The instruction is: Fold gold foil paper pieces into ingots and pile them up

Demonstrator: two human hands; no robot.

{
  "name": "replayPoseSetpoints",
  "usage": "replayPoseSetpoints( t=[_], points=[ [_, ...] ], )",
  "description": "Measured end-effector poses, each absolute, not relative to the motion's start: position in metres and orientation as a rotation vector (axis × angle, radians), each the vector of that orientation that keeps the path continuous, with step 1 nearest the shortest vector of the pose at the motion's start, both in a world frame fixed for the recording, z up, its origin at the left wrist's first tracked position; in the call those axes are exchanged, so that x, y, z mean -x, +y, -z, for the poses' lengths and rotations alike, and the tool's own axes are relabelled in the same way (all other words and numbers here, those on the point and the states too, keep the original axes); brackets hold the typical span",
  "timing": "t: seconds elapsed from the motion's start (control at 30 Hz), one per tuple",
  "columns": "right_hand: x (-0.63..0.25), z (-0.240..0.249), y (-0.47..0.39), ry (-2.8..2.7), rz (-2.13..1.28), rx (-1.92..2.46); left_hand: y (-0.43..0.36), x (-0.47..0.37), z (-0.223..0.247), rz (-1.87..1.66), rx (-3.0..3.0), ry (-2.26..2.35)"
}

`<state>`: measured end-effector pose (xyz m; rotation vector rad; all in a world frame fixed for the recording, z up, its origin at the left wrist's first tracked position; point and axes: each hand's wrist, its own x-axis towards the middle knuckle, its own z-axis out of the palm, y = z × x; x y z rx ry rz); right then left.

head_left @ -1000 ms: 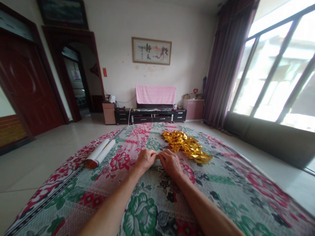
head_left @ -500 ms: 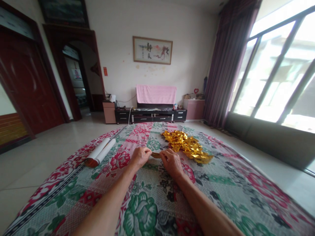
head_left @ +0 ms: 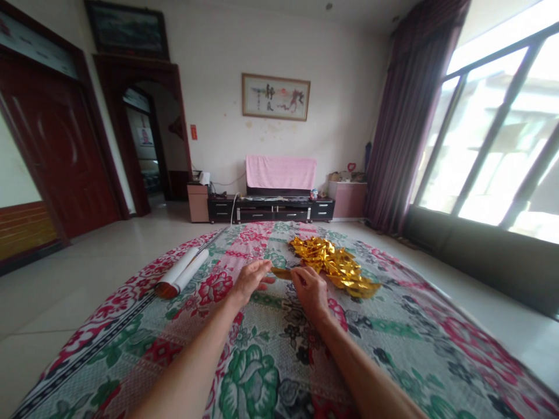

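Note:
My right hand [head_left: 309,289] pinches the right end of a narrow folded piece of gold foil paper [head_left: 282,273], held just over the cloth. My left hand [head_left: 252,284] is at the other end with its fingers apart. Its fingertips are by the paper's left tip; whether they touch it I cannot tell. Beyond my right hand lies a heap of shiny folded gold foil paper pieces [head_left: 334,265], pointed and boat-like in shape.
A flowered cloth [head_left: 248,378] in red, green and grey covers the round table. Two white rolls [head_left: 183,270], one showing gold-orange inside its end, lie at the left. Across the room stands a black low cabinet [head_left: 273,214] with a pink cloth [head_left: 282,171] above it.
My left hand has loosened from a closed pinch, its fingers now spread. The right hand keeps its hold on the paper, which now slants slightly. The view has shifted a little.

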<state>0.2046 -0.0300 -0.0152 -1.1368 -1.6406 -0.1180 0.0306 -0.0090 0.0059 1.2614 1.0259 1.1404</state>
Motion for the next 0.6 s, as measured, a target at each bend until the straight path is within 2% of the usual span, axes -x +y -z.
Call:
replayPoseSetpoints(
  t=[0.6],
  points=[
    [-0.2059, 0.0183, -0.0247, -1.577, -0.148, 1.125, -0.0071, -0.04, 0.004, -1.194, -1.343, 0.974]
  ],
)
